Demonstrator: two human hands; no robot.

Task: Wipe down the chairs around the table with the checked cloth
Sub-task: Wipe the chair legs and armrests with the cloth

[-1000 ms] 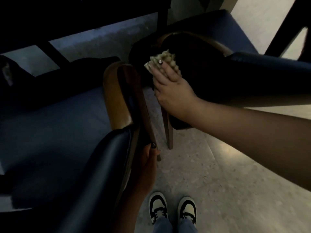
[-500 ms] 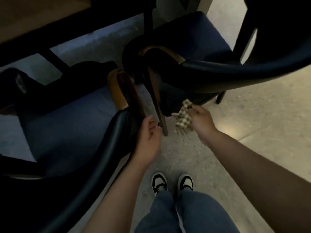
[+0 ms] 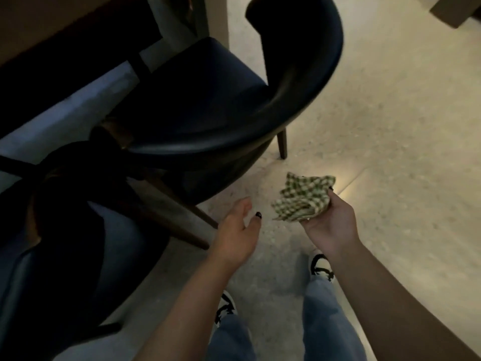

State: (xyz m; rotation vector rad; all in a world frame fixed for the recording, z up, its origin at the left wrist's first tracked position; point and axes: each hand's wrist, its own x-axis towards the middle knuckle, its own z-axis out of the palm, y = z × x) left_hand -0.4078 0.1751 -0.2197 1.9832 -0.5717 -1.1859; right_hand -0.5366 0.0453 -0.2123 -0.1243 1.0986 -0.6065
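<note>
Your right hand (image 3: pixel 328 222) grips the bunched checked cloth (image 3: pixel 303 198) — clear of the nearest chair (image 3: pixel 299 100). Your left hand (image 3: pixel 238 231) hangs beside it, fingers relaxed, holding nothing.

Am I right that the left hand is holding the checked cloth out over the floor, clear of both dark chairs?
Not quite: the head view shows the right hand holding the checked cloth; the left hand is open. The cloth is over the floor, clear of both chairs.

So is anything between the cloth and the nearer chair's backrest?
Nothing visible. The right hand holds the cloth over bare floor, apart from the chair; the left hand is open beside it.
</note>
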